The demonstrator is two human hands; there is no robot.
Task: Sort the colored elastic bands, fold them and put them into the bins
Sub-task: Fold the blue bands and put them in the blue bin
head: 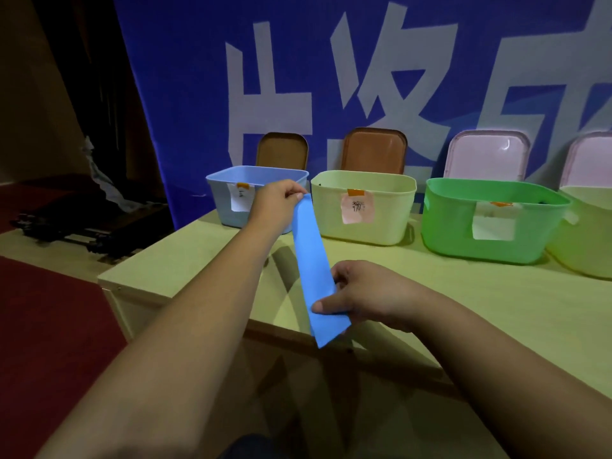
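Band of blue elastic (311,260) is held flat and slanted in the air above the near left part of the table (463,293), touching no bin. Its far end is pinched between the thumb and fingertips of the left hand (280,198), which is reached out in front of the gap between the first two bins. The right hand (364,293) grips the band lower down, thumb lying across its face and fingers curled behind, so a short tail pokes out below that hand.

Along the back of the table stands a row of bins: a blue bin (220,207) nearest the left hand, then a cream bin (390,220), a green bin (447,226) and a yellow-green bin (589,246) cut off at the right edge. The first three carry paper labels stuck on with orange tape; I can't read the writing. Behind them lean two brown lids (281,150) and two pink lids (486,154), propped against a blue banner (185,94) with big white characters. Red carpet (39,326) covers the floor to the left.
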